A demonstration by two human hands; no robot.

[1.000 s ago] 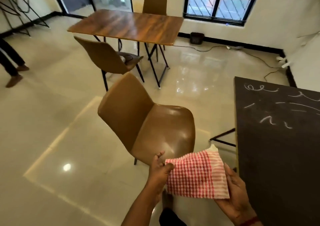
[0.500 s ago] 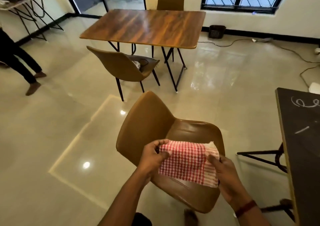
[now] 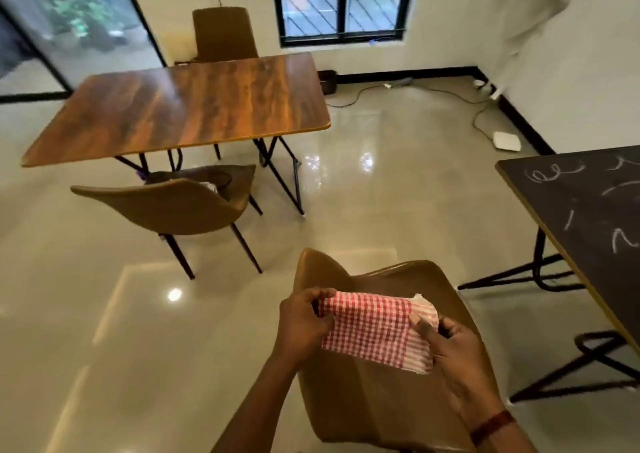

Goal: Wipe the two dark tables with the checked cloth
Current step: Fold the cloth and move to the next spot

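A folded red-and-white checked cloth point(image 3: 374, 331) hangs in the air over a brown chair point(image 3: 381, 400) at the lower centre. My left hand point(image 3: 304, 324) pinches its left edge and my right hand point(image 3: 453, 352) grips its right edge with the thumb on top. A dark table point(image 3: 588, 217) with white chalk scribbles on it stands at the right, apart from both hands. A wood-grain table point(image 3: 194, 109) stands further off at the upper left.
A second brown chair point(image 3: 173, 206) is tucked at the near side of the wood-grain table, a third point(image 3: 223, 33) behind it. Cables and a white box point(image 3: 506, 140) lie on the glossy floor by the far wall. The dark table's black legs point(image 3: 540, 279) reach toward the near chair.
The view has swung left and then back right, so the dark table shows more again. Both hands have kept hold of the cloth and drawn it closer over the chair.
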